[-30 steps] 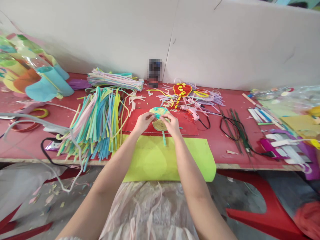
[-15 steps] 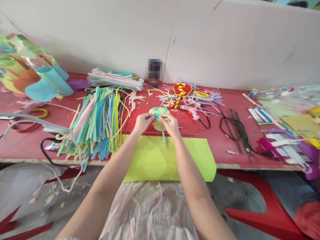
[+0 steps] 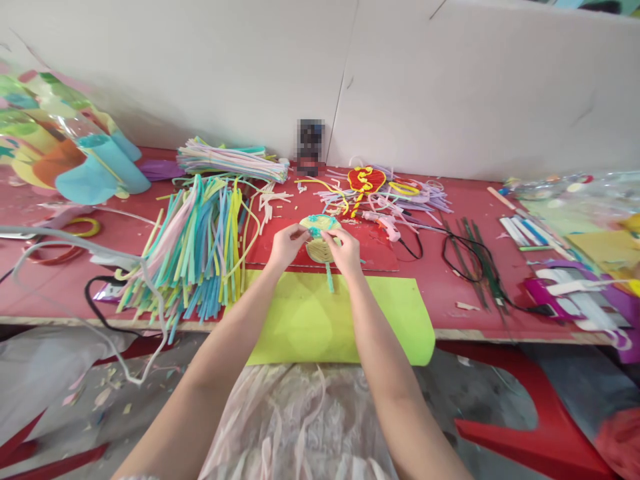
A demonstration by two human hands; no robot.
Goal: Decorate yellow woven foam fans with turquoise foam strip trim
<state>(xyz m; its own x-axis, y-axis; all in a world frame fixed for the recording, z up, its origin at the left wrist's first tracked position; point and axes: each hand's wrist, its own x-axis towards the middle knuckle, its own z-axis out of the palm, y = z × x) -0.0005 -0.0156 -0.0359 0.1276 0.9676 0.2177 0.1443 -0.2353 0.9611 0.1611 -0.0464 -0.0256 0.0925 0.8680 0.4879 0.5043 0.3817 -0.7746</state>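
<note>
A round, pale-yellow fan made of coiled pipe cleaners [image 3: 320,252] lies on the red board, with teal trim along its upper part. Its teal stem [image 3: 330,279] points toward me over the yellow-green sheet [image 3: 305,320]. My left hand [image 3: 287,247] pinches a small teal pipe-cleaner piece [image 3: 315,231] at the fan's upper left. From the other side, my right hand [image 3: 345,250] has thumb and finger closed at the same teal piece, over the fan's face. The fingertips partly hide what they grip.
A heap of pastel pipe cleaners [image 3: 200,247] spreads to the left, with a second bundle [image 3: 230,160] behind. A red-and-yellow fan [image 3: 367,180] lies beyond, near a pink glue gun [image 3: 387,227] with a black cord. At right stands a purple power strip [image 3: 550,297].
The view has shifted very slightly. Both hands stay at the fan, and their fingers have moved only a little around the teal piece.
</note>
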